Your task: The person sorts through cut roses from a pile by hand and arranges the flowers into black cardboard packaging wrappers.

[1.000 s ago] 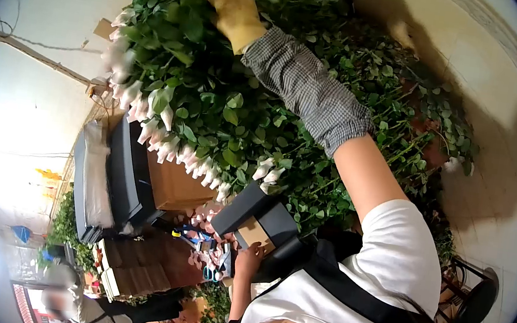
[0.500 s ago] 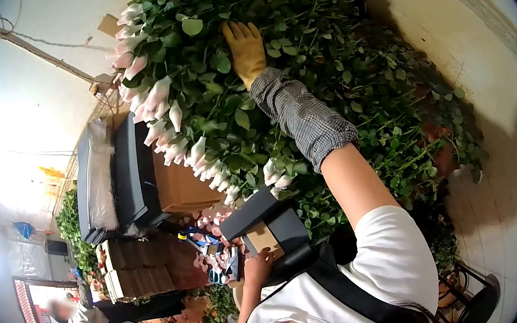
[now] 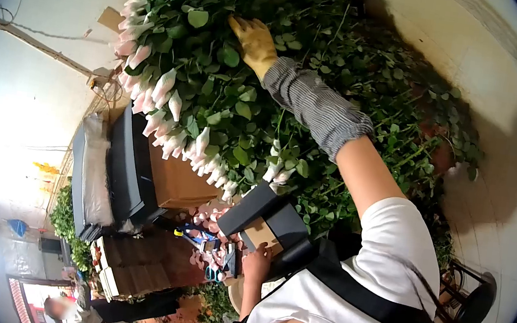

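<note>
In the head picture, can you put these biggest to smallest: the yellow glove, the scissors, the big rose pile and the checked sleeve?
Largest to smallest, as they look:
1. Rose pile
2. Checked sleeve
3. Yellow glove
4. Scissors, only the blue-green handles show clearly

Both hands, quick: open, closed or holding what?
Right hand, gloved: open on the rose leaves, nothing seen held.
Left hand, bare: fingers at the brown cardboard piece; grip cannot be told.
</note>
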